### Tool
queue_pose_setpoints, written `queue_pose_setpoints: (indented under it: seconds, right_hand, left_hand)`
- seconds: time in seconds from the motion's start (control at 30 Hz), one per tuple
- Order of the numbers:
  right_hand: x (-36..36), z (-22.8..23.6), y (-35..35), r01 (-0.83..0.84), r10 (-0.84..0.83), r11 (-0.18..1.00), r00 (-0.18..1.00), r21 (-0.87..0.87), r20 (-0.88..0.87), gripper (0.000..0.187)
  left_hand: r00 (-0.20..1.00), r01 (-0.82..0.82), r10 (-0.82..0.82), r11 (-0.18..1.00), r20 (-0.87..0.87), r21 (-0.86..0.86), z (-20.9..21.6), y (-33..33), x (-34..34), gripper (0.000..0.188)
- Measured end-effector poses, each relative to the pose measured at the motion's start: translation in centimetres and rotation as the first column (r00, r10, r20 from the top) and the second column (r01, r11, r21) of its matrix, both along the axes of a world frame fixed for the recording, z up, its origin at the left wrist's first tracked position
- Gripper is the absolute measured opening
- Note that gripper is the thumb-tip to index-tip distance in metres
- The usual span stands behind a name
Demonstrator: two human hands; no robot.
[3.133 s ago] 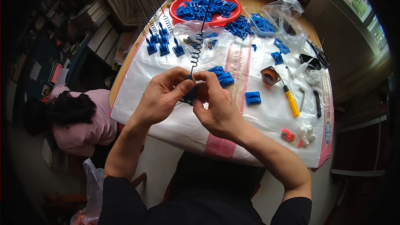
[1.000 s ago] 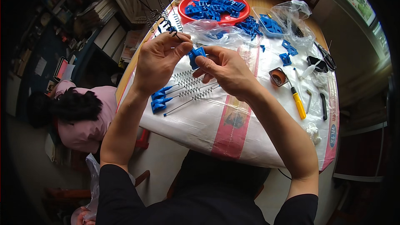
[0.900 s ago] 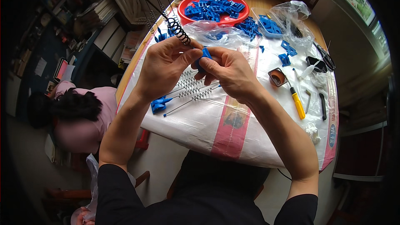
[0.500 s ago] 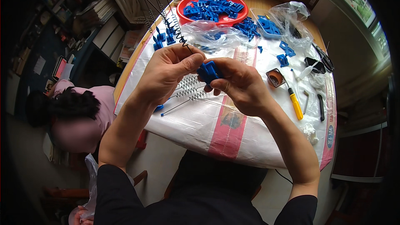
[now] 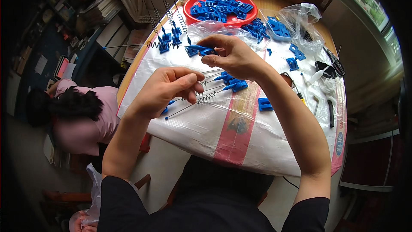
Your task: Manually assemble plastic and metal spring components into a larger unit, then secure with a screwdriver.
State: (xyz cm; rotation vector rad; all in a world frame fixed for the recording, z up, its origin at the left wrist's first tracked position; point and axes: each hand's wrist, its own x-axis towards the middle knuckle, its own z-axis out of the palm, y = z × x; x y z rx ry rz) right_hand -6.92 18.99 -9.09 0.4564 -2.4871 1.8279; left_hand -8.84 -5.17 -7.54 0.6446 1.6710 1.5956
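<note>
My right hand (image 5: 231, 56) pinches a blue plastic piece (image 5: 207, 51) between thumb and fingers above the table. From it a thin dark coiled-spring wire (image 5: 128, 45) reaches left, with a small blue tip at its end. My left hand (image 5: 169, 87) is lower and nearer me, fingers loosely curled and apart, with nothing visible in them. Under and beside it lie several spring wires (image 5: 207, 98) with blue bases (image 5: 236, 85). Farther left, several similar wires stand up from blue bases (image 5: 165, 44). A single blue base (image 5: 265, 104) sits right of the lying group.
A red basin (image 5: 253, 12) of blue parts stands at the back, beside loose blue pieces (image 5: 256, 29) and a clear tub (image 5: 279, 32). Plastic bags (image 5: 307, 15), scissors (image 5: 335, 62) and a black-handled tool (image 5: 331, 114) lie right. Another person in pink (image 5: 96, 107) is at left.
My left hand has let go of the blue piece and dropped toward me. My right hand has carried it up and left, its wire now pointing left.
</note>
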Motion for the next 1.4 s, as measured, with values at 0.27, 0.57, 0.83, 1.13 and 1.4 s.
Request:
queue_pose_setpoints:
  seconds: [0.27, 0.57, 0.83, 1.13, 1.4]
  right_hand:
    - [-2.9, -3.6, 2.5, 0.144, -0.175, 0.866, 0.984, 0.479, 0.02, 0.04]
    - [-3.6, -4.3, 3.1, 0.133, -0.157, 0.85, 0.988, 0.51, 0.005, 0.045]
    - [-3.2, -4.1, 3.7, 0.031, -0.029, 0.738, 0.999, 0.674, -0.015, 0.039]
    - [-1.5, -2.8, 4.2, 0.294, -0.3, 0.84, 0.952, 0.457, -0.063, 0.046]
    - [-0.9, -3.9, 3.5, 0.292, -0.295, 0.86, 0.954, 0.417, -0.061, 0.048]
  left_hand:
    - [0.688, -0.343, 0.114, 0.922, -0.717, -0.182, 0.9, -6.0, 1.1, 0.016]
    - [0.498, -0.45, 0.003, 0.856, -0.867, -0.255, -4.5, -7.0, -7.8, 0.021]
    - [0.656, -0.345, -0.081, 0.852, -0.751, -0.393, -4.4, -4.2, -8.7, 0.023]
    - [0.531, -0.539, 0.062, 0.794, -0.845, -0.281, -4.1, 5.1, -12.2, 0.037]
    - [0.629, -0.568, 0.36, 0.818, -0.689, -0.09, -6.2, 4.8, -13.4, 0.025]
